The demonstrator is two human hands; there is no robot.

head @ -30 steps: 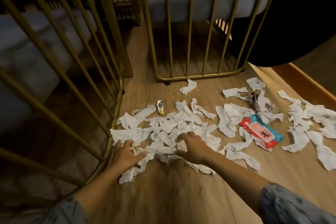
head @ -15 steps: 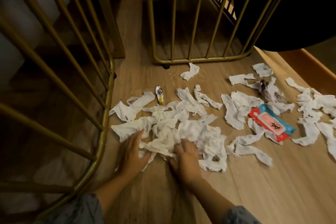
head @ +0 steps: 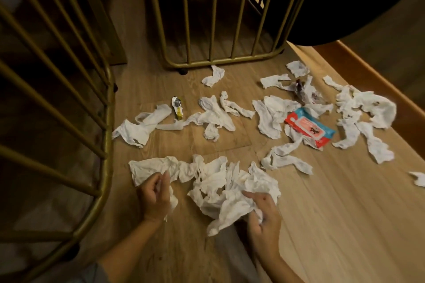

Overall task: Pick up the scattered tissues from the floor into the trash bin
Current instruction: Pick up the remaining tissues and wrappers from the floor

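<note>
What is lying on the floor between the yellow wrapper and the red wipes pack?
In the head view, crumpled white tissues lie between the yellow wrapper and the red wipes pack, with bare wooden floor showing in gaps.

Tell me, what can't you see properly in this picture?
- The trash bin: nowhere in the head view, so its place is unknown.
- The tissue at the right edge: cut off by the frame.
- The print on the red and blue wipes pack: too small to read.
- The left hand and right hand: palms hidden, buried in the gathered tissues.
</note>
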